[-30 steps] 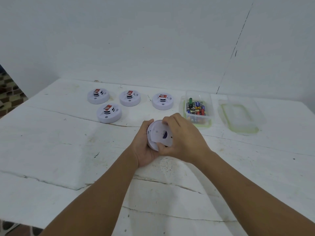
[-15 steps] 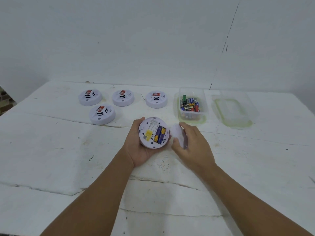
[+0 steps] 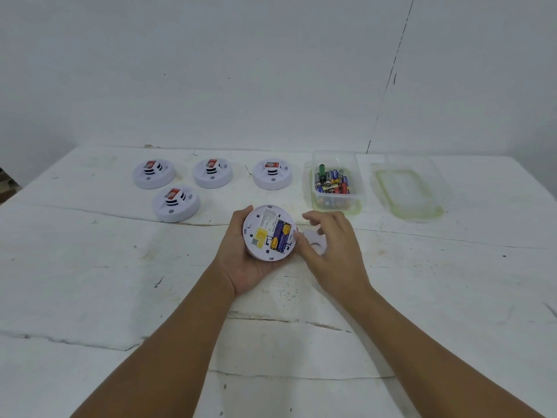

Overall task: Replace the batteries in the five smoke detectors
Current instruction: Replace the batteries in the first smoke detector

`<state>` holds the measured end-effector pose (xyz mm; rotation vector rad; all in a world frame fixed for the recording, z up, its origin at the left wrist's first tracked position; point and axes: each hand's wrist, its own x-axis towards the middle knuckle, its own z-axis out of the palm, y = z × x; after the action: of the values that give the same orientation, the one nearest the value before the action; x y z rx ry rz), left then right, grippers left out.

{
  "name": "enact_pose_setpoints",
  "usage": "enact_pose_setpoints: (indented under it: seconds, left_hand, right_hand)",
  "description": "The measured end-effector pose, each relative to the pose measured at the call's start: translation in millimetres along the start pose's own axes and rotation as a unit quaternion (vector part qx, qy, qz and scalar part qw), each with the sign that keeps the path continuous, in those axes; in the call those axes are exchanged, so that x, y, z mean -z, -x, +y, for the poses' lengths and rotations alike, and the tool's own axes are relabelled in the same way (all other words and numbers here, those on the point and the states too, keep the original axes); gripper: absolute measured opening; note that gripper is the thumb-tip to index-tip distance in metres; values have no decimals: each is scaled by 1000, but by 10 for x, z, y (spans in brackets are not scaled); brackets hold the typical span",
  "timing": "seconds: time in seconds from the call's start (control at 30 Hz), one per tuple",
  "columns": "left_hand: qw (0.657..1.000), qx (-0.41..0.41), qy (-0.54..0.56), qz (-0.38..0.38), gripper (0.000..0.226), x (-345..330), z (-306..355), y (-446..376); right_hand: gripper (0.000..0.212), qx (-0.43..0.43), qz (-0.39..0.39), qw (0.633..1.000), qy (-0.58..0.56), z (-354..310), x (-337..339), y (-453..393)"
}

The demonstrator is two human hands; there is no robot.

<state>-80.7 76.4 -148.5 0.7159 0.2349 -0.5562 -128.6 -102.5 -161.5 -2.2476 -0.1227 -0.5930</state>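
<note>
The left hand (image 3: 241, 260) cups detector 1 of 5 (image 3: 269, 233) back-up, fingers curled round its rim. Its 2 old batteries (image 3: 280, 236) lie exposed, just left of the right hand's (image 3: 328, 251) spread, empty fingers. Next, I judge, they must pry those cells out.

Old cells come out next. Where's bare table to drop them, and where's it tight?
Bare: the table left of the left hand, below the front detector; also right of the right hand, below the lid. Tight: between the held detector and battery box.
</note>
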Motion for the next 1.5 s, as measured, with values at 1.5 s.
enact_pose_setpoints:
  seconds: [1.5]
  left_hand:
    - [999, 6, -39, 4, 61, -11, -67, -3]
  right_hand:
    - [43, 87, -218, 955, 183, -395, 152, -290]
